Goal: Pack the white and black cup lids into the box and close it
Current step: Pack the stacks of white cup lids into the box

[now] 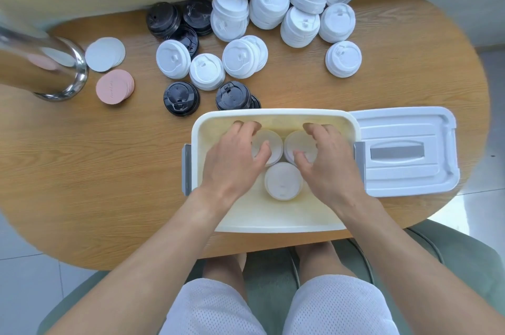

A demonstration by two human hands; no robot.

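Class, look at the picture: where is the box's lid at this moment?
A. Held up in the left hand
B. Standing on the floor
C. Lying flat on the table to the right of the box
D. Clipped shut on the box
C: the white lid with its grey handle lies flat on the table, right of the open box.

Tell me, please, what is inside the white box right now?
Inside the box are three white lid stacks: one in full view, two partly covered by the left hand and right hand. Anything beneath the hands stays hidden.
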